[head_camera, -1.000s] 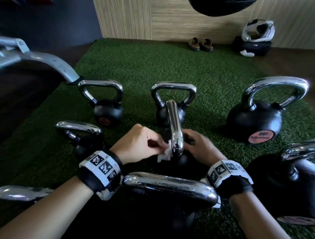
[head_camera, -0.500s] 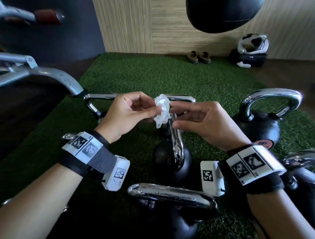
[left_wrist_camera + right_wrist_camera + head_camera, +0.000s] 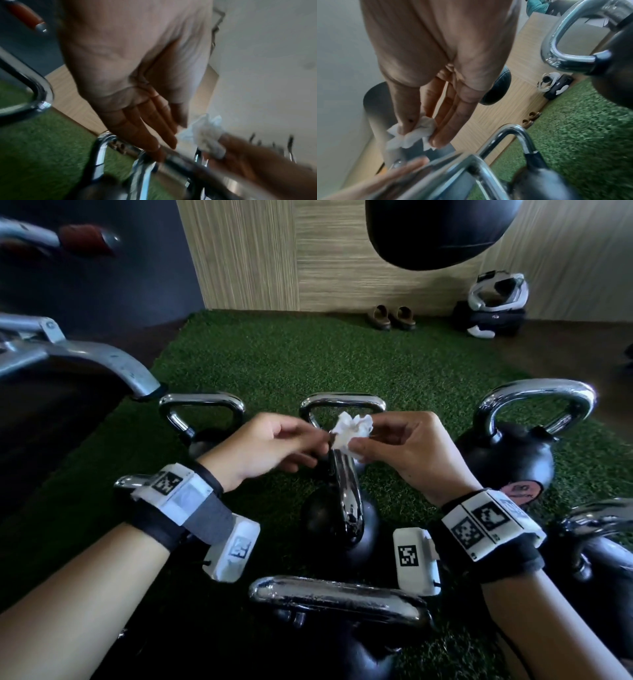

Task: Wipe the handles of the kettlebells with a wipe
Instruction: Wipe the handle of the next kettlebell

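A crumpled white wipe is in the air above the centre kettlebell, whose chrome handle points edge-on at me. My right hand pinches the wipe between thumb and fingers. My left hand is just left of the wipe; its fingers look straight and hold nothing. Several more black kettlebells with chrome handles stand around: back left, back middle, large at right, nearest me.
Everything stands on a green turf mat. A grey metal machine frame juts in from the left. A black bag hangs overhead. Sandals and a white helmet lie by the far wooden wall.
Both hands rose from the centre kettlebell's handle. The wipe went from my left hand's pinch to my right hand's, and the left fingers moved off it.
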{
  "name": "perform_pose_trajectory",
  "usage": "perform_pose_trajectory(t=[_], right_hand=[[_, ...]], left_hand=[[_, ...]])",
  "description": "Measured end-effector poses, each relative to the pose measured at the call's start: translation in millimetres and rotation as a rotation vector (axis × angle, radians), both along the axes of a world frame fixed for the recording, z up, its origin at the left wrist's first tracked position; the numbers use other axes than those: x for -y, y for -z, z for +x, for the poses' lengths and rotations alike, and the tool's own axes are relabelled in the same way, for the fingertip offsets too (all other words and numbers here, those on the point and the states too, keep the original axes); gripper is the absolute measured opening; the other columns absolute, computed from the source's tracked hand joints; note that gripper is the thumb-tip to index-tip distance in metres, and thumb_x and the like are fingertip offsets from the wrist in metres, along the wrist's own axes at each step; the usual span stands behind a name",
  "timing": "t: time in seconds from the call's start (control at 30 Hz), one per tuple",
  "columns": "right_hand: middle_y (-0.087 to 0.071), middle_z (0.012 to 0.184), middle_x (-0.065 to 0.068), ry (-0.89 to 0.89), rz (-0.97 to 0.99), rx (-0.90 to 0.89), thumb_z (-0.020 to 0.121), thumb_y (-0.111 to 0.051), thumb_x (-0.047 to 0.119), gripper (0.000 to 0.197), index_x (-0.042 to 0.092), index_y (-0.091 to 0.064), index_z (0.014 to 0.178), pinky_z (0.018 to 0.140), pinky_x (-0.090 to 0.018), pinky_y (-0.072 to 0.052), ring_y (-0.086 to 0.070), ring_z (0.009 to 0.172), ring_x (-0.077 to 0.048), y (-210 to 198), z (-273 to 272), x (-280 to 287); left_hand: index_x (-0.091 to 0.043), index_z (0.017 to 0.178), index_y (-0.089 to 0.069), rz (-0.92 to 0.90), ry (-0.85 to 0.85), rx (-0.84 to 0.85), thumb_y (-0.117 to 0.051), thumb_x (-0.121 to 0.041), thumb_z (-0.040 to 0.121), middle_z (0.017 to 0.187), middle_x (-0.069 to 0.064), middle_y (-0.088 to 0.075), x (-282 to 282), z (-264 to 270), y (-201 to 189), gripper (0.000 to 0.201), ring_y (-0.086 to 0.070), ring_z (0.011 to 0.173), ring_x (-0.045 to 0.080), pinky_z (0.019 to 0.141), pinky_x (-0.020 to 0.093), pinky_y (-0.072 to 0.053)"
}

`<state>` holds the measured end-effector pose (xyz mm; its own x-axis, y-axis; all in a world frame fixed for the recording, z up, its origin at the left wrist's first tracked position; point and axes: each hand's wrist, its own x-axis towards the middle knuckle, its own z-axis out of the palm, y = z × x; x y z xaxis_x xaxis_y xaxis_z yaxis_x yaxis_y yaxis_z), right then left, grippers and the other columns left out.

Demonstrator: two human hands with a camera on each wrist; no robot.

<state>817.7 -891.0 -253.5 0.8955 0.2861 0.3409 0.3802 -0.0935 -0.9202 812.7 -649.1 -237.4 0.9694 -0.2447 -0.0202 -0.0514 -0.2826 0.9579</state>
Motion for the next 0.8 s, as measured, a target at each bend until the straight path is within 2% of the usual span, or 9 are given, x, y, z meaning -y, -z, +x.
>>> perform_pose_trajectory(t=[0.07,0.17,0.27,0.43,0.5,0.57,0.63,0.7,0.8], right_hand=[[-0.081,0.092,-0.007,0.094,-0.025,-0.065,0.081,-0.084,0.011,0.023,0.008,-0.079,0.104,0.082,-0.052,-0.063,-0.077,0.085,-0.037,11,5,7],[-0.081,0.085,0.0,0.224,-0.092,-0.159,0.081,-0.085,0.015,0.019,0.012,-0.08,0.099,0.081,-0.042,-0.064,-0.078,0.078,-0.023,34,17,14],[-0.08,0.084,0.002,0.268,-0.165,-0.217,0.079,-0.088,0.025,0.017,0.017,-0.08,0.092,0.082,-0.045,-0.064,-0.078,0.08,-0.022,54,29,14],[-0.08,0.088,-0.007,0.285,-0.111,-0.279,0.08,-0.085,0.005,0.017,0.017,-0.079,0.091,0.078,-0.044,-0.065,-0.078,0.086,-0.029,71,45,-3],[-0.08,0.083,-0.003,0.27,-0.184,-0.246,0.08,-0.086,0.009,0.014,0.018,-0.082,0.09,0.078,-0.033,-0.065,-0.078,0.082,-0.024,78,48,-10],[-0.078,0.076,0.001,0.307,-0.292,-0.232,0.082,-0.084,0.015,0.003,0.017,-0.082,0.084,0.066,-0.013,-0.057,-0.073,0.072,-0.013,83,48,-16],[-0.077,0.076,-0.003,0.338,-0.383,-0.189,0.086,-0.08,0.016,0.007,0.012,-0.081,0.08,0.06,-0.015,-0.052,-0.07,0.07,-0.014,86,50,-20],[-0.077,0.078,-0.005,0.338,-0.459,-0.153,0.087,-0.078,0.018,0.01,0.011,-0.081,0.08,0.07,-0.024,-0.056,-0.072,0.075,-0.019,86,52,-20],[-0.075,0.076,-0.004,0.343,-0.457,-0.116,0.086,-0.081,0.023,0.015,0.01,-0.08,0.079,0.063,-0.028,-0.053,-0.067,0.066,-0.014,78,57,-14]], left_hand=[[-0.024,0.127,-0.067,0.341,0.069,-0.041,-0.083,-0.019,0.085,0.121,0.001,-0.074,-11,8,29,0.045,-0.071,0.102,0.012,0.083,0.029,-0.057],[-0.022,0.163,-0.024,0.921,0.248,-0.014,-0.088,-0.059,0.068,0.163,-0.009,-0.034,-1,1,71,0.12,-0.034,0.151,0.016,0.124,0.038,-0.032],[-0.018,0.163,-0.004,0.928,0.312,0.206,-0.072,-0.094,0.05,0.17,0.003,-0.019,26,-4,114,0.152,-0.022,0.156,0.022,0.126,0.041,-0.028],[-0.012,0.152,-0.033,1.083,0.246,0.382,-0.036,-0.11,0.052,0.163,0.013,-0.028,49,10,152,0.141,-0.023,0.152,0.028,0.125,0.041,-0.027],[-0.01,0.145,-0.042,1.036,0.221,0.424,-0.031,-0.106,0.056,0.155,0.008,-0.04,47,13,159,0.131,-0.032,0.145,0.022,0.122,0.034,-0.031],[-0.009,0.143,-0.046,1.014,0.201,0.46,-0.028,-0.104,0.059,0.152,0.004,-0.043,46,13,160,0.127,-0.034,0.145,0.019,0.121,0.031,-0.03],[-0.009,0.149,-0.041,0.931,0.183,0.441,-0.045,-0.096,0.063,0.153,0.002,-0.043,43,11,155,0.123,-0.038,0.142,0.016,0.119,0.03,-0.035],[-0.012,0.152,-0.037,0.802,0.196,0.406,-0.066,-0.084,0.061,0.148,-0.001,-0.046,36,9,143,0.119,-0.049,0.132,0.014,0.114,0.03,-0.043],[-0.019,0.127,-0.059,0.705,0.299,0.384,-0.083,-0.063,0.065,0.121,-0.008,-0.06,26,7,121,0.079,-0.059,0.113,0.012,0.105,0.028,-0.049]])
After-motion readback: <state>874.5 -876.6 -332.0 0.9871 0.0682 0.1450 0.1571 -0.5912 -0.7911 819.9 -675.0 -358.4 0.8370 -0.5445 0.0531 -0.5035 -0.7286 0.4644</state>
